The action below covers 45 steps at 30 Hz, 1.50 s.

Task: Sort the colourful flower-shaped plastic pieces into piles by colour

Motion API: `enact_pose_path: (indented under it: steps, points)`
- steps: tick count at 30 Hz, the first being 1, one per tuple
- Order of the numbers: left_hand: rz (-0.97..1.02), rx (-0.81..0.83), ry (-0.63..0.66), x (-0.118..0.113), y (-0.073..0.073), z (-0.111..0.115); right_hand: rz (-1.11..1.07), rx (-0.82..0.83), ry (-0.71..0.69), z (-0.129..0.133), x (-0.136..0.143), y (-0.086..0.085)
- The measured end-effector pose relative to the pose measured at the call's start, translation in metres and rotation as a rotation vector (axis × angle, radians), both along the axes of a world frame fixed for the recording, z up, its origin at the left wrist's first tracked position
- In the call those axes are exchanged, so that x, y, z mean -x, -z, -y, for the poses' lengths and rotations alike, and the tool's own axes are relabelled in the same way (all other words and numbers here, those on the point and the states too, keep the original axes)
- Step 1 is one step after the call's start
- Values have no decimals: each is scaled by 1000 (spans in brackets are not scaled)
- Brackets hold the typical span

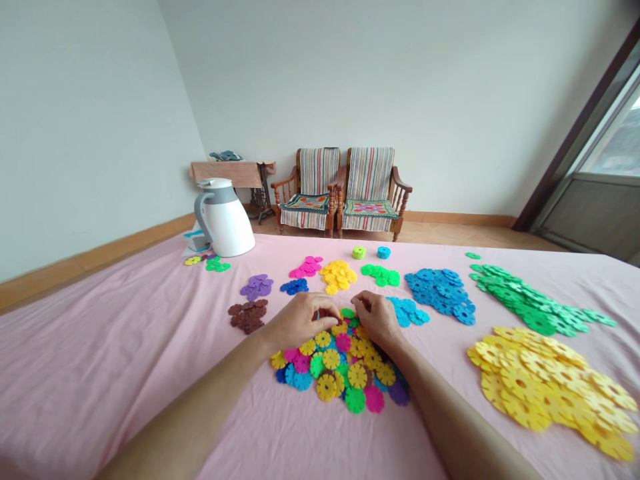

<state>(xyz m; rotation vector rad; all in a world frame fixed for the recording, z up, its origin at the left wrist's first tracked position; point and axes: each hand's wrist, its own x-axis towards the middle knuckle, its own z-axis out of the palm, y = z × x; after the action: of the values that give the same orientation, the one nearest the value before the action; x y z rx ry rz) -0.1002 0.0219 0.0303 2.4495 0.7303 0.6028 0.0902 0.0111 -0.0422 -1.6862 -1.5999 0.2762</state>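
A mixed heap of small notched plastic discs [331,360] in many colours lies on the pink cloth close to me. Over the heap's far left part is my left hand [305,320], its fingers curled and closed near the discs; what they hold, if anything, is too small to make out. My right hand [379,320] is over the far right part, fingers bent and drawn together, their contents hidden. Past the hands lie sorted groups: brown discs [247,316], purple discs [257,287], dark blue discs [295,287], pink discs [307,267], yellow-orange discs [338,275] and green discs [381,275].
Light blue discs [409,311], blue discs [441,293], large green discs [530,298] and large yellow discs [545,387] spread rightward. A lime stack [359,253] and blue stack [383,253] stand at the back. A white jug [227,223] stands far left. Two chairs [370,193] are beyond.
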Motion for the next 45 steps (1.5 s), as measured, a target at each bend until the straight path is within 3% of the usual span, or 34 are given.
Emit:
enact_pose_path:
  steps: [3,7,13,17,22,25,31,45]
  points:
    - [-68,79,-73,24,-10,-18,2,8,-2,0,0,0]
    - [-197,127,-279,66,-19,-39,3,14,2,0,0,-1]
    - [-491,102,-318,98,-21,-51,8,18,-1,0,1,-3]
    - [-455,-22,-338,88,-19,-47,14,18,-7,1,1,-3]
    - [-341,15,1,52,-13,-26,17,18,-8,1,1,-2]
    - [-346,1,97,35,-5,-16,19,19,-7,1,1,-2]
    - [-307,-122,79,25,5,-12,20,11,0,0,1,-2]
    - [-215,-196,-12,7,23,-4,27,11,-4,1,1,-1]
